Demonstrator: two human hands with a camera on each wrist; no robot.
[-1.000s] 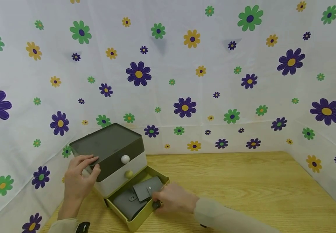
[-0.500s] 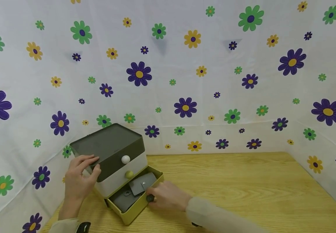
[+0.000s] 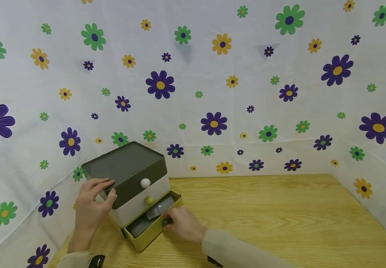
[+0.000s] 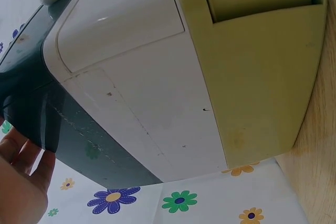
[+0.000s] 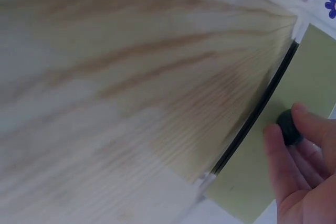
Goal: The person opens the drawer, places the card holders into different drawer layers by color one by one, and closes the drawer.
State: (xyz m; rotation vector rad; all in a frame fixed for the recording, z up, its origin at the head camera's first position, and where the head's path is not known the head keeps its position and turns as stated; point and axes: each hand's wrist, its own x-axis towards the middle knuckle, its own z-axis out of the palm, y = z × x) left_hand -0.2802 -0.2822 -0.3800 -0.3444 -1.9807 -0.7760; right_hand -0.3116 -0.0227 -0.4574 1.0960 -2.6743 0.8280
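Observation:
A small three-tier drawer unit (image 3: 125, 158), dark green on top, white in the middle and yellow-green below, stands at the table's left. My left hand (image 3: 92, 204) rests on its front left top corner, fingers lying over the top and thumb at the front; fingers (image 4: 44, 169) also show beside the dark tier in the left wrist view. My right hand (image 3: 186, 225) pinches the dark round drawer knob (image 5: 289, 128) of the bottom drawer (image 3: 140, 242), which stands partly pulled out. Inside lie a grey snap-closed pouch (image 3: 157, 209) and another grey item (image 3: 138, 225), half hidden under the tier above.
The white upper knob (image 3: 145, 183) and yellow-green middle knob (image 3: 149, 200) stick out from the front. Wood-grain table (image 3: 263, 212) extends to the right. A white flower-print cloth (image 3: 193, 74) hangs behind and at both sides.
My right hand has moved up and left with the knob, and the bottom drawer has slid further into the unit, covering more of the grey items. My left hand has stayed in place.

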